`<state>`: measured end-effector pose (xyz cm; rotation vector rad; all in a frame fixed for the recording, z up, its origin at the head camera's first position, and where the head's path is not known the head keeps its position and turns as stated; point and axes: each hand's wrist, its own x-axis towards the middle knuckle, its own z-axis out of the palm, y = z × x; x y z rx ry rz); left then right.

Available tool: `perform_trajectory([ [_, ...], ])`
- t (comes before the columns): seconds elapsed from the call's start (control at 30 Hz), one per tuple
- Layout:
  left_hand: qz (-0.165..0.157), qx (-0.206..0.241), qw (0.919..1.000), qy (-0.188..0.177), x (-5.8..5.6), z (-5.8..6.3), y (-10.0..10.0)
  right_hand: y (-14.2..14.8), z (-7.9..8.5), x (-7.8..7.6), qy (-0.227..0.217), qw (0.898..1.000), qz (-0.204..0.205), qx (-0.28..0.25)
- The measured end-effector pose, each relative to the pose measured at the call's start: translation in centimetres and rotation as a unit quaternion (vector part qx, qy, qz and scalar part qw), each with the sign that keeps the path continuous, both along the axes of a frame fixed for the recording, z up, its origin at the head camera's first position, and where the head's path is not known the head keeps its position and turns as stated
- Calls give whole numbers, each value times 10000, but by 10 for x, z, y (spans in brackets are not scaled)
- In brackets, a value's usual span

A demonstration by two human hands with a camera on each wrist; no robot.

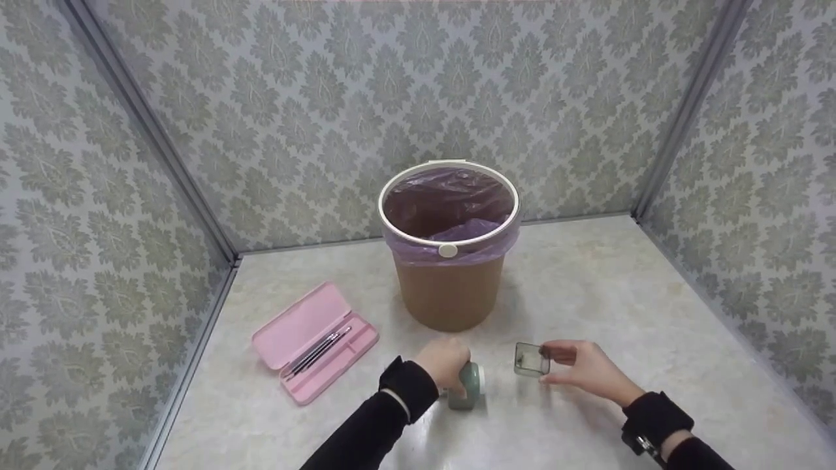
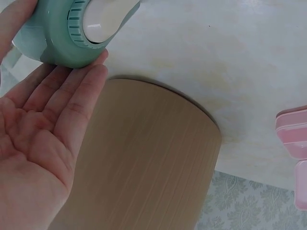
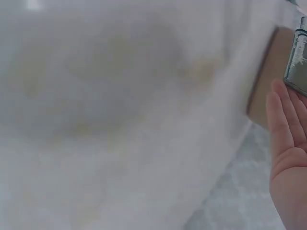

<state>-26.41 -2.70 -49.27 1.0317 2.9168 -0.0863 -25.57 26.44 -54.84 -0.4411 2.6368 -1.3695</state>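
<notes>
My left hand (image 1: 443,363) grips a small green bottle (image 1: 464,391) low over the table, in front of the bin. In the left wrist view the bottle has a ribbed green collar and a white top (image 2: 106,19), with the thumb on one side and the fingers on the other. To the right, my right hand (image 1: 583,369) pinches a small see-through, square-cornered container (image 1: 528,369) between thumb and fingers. Only an edge of that container (image 3: 298,72) shows in the right wrist view, by the fingertips. The bottle and the container are apart.
A brown bin (image 1: 450,294) with a white rim and a purple bag lining stands behind my hands. On the left lies an open pink pencil case (image 1: 300,326) with several dark patterned pens (image 1: 318,352) in it. Patterned walls (image 1: 313,117) enclose the table (image 1: 588,281).
</notes>
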Motion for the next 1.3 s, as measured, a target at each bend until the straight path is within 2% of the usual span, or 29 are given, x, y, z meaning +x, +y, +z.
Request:
perform_trajectory([
  [0.17, 106, 170, 9998, -93, 2, 1, -1, 10, 44, -8, 102, 9997, -135, 180],
  [0.33, 132, 312, 9993, -168, 2, 0, -3, 17, 94, -21, 467, 9975, -195, 503],
  [0.5, 182, 442, 9984, -307, 1, -2, -5, 18, 147, -38, 838, 9952, -197, 457],
  [0.63, 217, 381, 9987, -255, 1, -1, -6, 14, 194, -51, 1163, 9898, -460, 680],
  [0.8, 210, 230, 9994, -147, 2, -1, -7, 3, 241, -68, 1182, 9848, -720, 1053],
  [0.9, 196, 341, 9991, -173, 2, -1, -7, -6, 257, -82, 1246, 9833, -750, 1098],
  [1.03, 186, 528, 9981, -243, 3, -1, -6, -20, 268, -98, 1482, 9777, -802, 1250],
  [1.3, 83, 471, 9988, -54, 6, 1, -4, -54, 265, -122, 2011, 9637, -860, 1533],
])
